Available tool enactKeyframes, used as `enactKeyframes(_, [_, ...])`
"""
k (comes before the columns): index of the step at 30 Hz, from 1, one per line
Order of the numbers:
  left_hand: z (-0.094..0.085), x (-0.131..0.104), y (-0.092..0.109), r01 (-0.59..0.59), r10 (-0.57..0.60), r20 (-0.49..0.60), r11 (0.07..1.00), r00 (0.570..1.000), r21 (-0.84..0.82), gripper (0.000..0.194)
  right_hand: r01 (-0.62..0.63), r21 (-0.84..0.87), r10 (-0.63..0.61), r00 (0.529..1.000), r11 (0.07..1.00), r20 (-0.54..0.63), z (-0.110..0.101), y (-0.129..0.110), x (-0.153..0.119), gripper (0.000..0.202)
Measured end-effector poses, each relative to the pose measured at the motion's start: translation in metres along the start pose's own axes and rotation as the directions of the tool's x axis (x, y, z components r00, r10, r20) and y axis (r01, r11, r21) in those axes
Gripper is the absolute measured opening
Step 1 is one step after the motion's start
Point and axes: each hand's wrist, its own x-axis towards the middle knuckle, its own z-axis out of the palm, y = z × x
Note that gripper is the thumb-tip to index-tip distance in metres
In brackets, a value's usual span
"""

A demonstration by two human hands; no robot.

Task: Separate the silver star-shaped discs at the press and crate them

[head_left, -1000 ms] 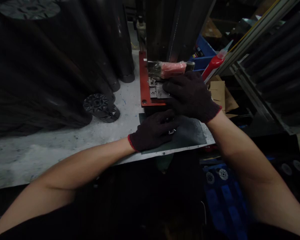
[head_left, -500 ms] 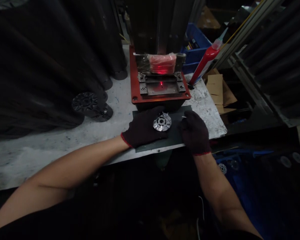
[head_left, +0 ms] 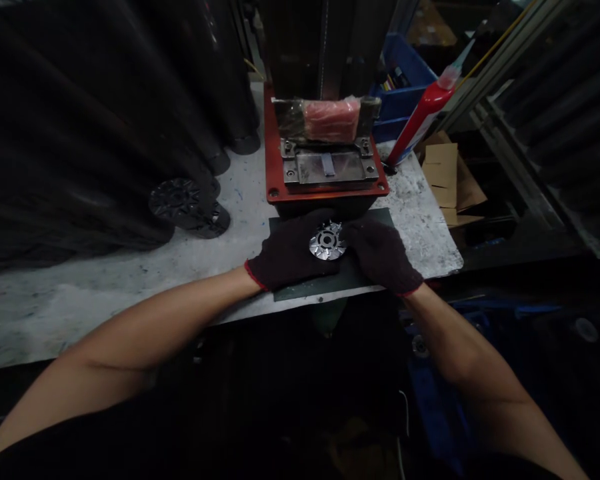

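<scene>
From my end of the feed I see the left hand (head_left: 291,250), in a dark glove with a red cuff, with its fingers closed around a metal disc (head_left: 327,244). The disc sits at those fingertips, its patterned face up and its centre hole showing. My right hand (head_left: 380,252), gloved the same way, comes in at the disc's right edge, its fingers drawn close together; I cannot tell whether they pinch anything small.

Beneath both sets of fingers lies a dark green mat (head_left: 305,290) at the near edge of the desk (head_left: 105,293). Just beyond the fingers stands a red base (head_left: 274,143) carrying a metal fixture (head_left: 307,173), with a plastic-wrapped pink block (head_left: 331,121) behind it.

Farther out, to the right of my fingers, I have a red bottle (head_left: 420,119), tilted, and a blue bin (head_left: 409,100). Well left of them sit dark star-patterned pieces (head_left: 175,199).
</scene>
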Motion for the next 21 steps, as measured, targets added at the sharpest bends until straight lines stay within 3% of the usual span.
enactKeyframes(2, [-0.003,0.0,0.002,-0.007,0.007,0.01,1.0,1.0,-0.003,0.096,0.103,-0.134,-0.084,0.986,0.986,0.141,-0.011,-0.01,0.007,0.028])
enactKeyframes(6, [-0.003,0.002,0.004,-0.025,0.025,0.013,0.999,1.0,-0.023,0.096,0.335,-0.238,-0.202,0.871,0.912,0.449,-0.034,-0.037,0.021,0.027])
enactKeyframes(8, [-0.001,0.002,0.003,-0.048,0.048,-0.007,0.998,0.999,-0.036,0.103,0.368,-0.236,-0.21,0.838,0.899,0.504,-0.04,-0.044,0.021,0.033])
enactKeyframes(10, [0.002,0.003,0.0,-0.072,0.071,-0.033,0.996,0.997,-0.051,0.106,0.348,-0.219,-0.201,0.841,0.911,0.503,-0.04,-0.042,0.013,0.04])
enactKeyframes(12, [0.005,0.003,-0.003,-0.079,0.074,-0.066,0.995,0.995,-0.067,0.1,0.246,-0.155,-0.172,0.908,0.957,0.381,-0.035,-0.032,-0.002,0.048])
enactKeyframes(14, [0.005,0.003,-0.006,-0.098,0.09,-0.09,0.991,0.992,-0.09,0.095,0.014,-0.016,-0.012,0.995,1.0,0.095,-0.026,-0.019,-0.019,0.049])
enactKeyframes(16, [0.005,0.001,-0.009,-0.17,0.154,-0.12,0.977,0.981,-0.131,0.096,-0.187,0.152,0.211,0.965,0.971,-0.159,-0.012,-0.009,-0.032,0.049])
enactKeyframes(18, [0.006,-0.001,-0.009,-0.266,0.23,-0.192,0.946,0.954,-0.187,0.097,-0.238,0.218,0.288,0.929,0.946,-0.234,0.009,-0.007,-0.039,0.051])
enactKeyframes(21, [0.007,-0.005,-0.005,-0.371,0.269,-0.347,0.887,0.899,-0.274,0.103,-0.15,0.214,0.194,0.96,0.965,-0.201,0.041,-0.018,-0.034,0.05])
